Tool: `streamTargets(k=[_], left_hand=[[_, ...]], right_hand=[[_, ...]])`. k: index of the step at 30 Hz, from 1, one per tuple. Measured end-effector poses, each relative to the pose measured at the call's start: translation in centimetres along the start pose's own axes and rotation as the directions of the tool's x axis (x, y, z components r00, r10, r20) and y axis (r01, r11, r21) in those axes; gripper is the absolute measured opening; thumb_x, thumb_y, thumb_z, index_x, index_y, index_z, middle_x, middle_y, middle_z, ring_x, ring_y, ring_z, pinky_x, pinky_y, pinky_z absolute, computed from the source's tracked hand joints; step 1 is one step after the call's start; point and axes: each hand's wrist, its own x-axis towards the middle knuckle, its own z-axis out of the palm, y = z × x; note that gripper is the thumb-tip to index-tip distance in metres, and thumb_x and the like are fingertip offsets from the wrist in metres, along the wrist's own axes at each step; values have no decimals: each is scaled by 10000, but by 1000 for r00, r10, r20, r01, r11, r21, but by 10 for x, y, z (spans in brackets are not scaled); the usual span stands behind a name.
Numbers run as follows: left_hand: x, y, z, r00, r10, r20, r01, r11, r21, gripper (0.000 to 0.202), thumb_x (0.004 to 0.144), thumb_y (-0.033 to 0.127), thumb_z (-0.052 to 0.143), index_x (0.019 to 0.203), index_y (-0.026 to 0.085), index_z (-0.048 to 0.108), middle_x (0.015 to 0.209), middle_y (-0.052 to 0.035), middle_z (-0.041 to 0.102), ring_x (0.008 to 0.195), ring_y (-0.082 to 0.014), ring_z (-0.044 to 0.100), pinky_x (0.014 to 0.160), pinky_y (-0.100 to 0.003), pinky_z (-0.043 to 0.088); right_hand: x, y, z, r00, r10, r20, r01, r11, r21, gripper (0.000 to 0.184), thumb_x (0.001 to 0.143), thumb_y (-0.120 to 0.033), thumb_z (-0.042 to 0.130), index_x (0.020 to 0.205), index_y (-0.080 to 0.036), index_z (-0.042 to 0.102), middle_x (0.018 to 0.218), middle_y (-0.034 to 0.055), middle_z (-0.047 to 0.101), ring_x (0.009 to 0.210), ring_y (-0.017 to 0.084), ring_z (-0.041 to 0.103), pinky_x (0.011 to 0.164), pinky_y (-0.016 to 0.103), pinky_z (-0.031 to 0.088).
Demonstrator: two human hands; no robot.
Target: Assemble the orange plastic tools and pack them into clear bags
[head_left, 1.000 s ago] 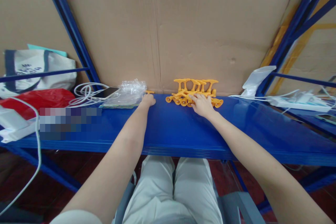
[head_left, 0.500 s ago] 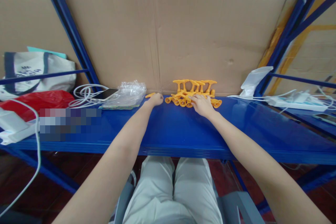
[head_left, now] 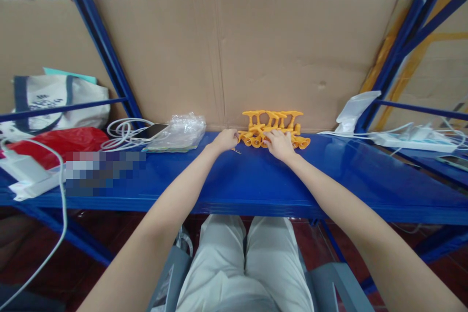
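Note:
A cluster of orange plastic parts (head_left: 272, 124), T-shaped stems with round flared ends, lies at the back of the blue shelf (head_left: 256, 180) against the cardboard. My left hand (head_left: 225, 140) is at the cluster's left end, its fingers curled round an orange part that is mostly hidden. A tiny pale bit (head_left: 237, 151) lies on the shelf just below that hand. My right hand (head_left: 278, 144) rests on the front of the cluster, with bent fingers gripping the front pieces.
Left of my hands lie a crumpled clear plastic bag (head_left: 181, 131), a phone (head_left: 153, 130) with coiled white cable (head_left: 122, 134), a red bag (head_left: 54, 141) and a canvas tote (head_left: 54, 102). A white pouch (head_left: 356, 107) and power strip (head_left: 413, 141) sit at the right. Cardboard (head_left: 237, 53) backs the shelf.
My left hand has moved right from beside the plastic bag, carrying a single orange part, up to the cluster's left end. My right hand has stayed on the cluster.

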Motion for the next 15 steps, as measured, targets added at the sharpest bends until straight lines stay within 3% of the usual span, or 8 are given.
streamTargets(k=[2, 7, 11, 13, 15], left_hand=[[-5, -3, 4, 1000, -9, -22, 11, 996, 87, 376, 795, 137, 542, 1108, 201, 741, 1170, -125, 738, 1139, -285, 676, 957, -360, 534], [-14, -15, 11, 987, -125, 99, 108, 981, 162, 535, 820, 174, 540, 1335, 283, 637, 1403, -122, 608, 1330, -348, 535, 1071, -500, 452], [-17, -20, 12, 972, -142, 189, 117, 983, 140, 551, 830, 133, 495, 1340, 295, 624, 1436, -112, 574, 1301, -326, 564, 1076, -481, 448], [-19, -18, 10, 968, -150, 199, 116, 978, 173, 488, 855, 145, 478, 1297, 274, 642, 1406, -128, 580, 1266, -326, 587, 1051, -468, 466], [-22, -14, 7, 963, -174, 208, 128, 968, 218, 423, 887, 167, 461, 1253, 266, 648, 1379, -132, 585, 1244, -323, 597, 1025, -460, 481]], right_hand=[[-1, -2, 1, 1000, 1, 3, -1, 1000, 2, 481, 1008, -285, 379, 1465, -213, 514, 1337, 168, 624, 1240, 327, 512, 1011, 509, 327], [-2, -2, 5, 1000, -11, 24, 10, 1000, 24, 564, 1005, -340, 373, 1558, -229, 379, 1518, 147, 499, 1368, 344, 417, 1093, 618, 270], [6, 12, 3, 1000, 11, -24, -8, 996, 85, 579, 1013, -408, 322, 1566, -239, 350, 1557, 127, 456, 1397, 334, 399, 1105, 635, 278], [14, 27, -2, 994, 73, -77, -63, 991, 119, 574, 1010, -407, 305, 1550, -228, 375, 1526, 142, 490, 1374, 337, 428, 1089, 623, 316], [23, 48, -9, 974, 211, -87, -197, 969, 147, 562, 992, -360, 326, 1518, -183, 421, 1497, 174, 510, 1348, 353, 458, 1059, 621, 361]])
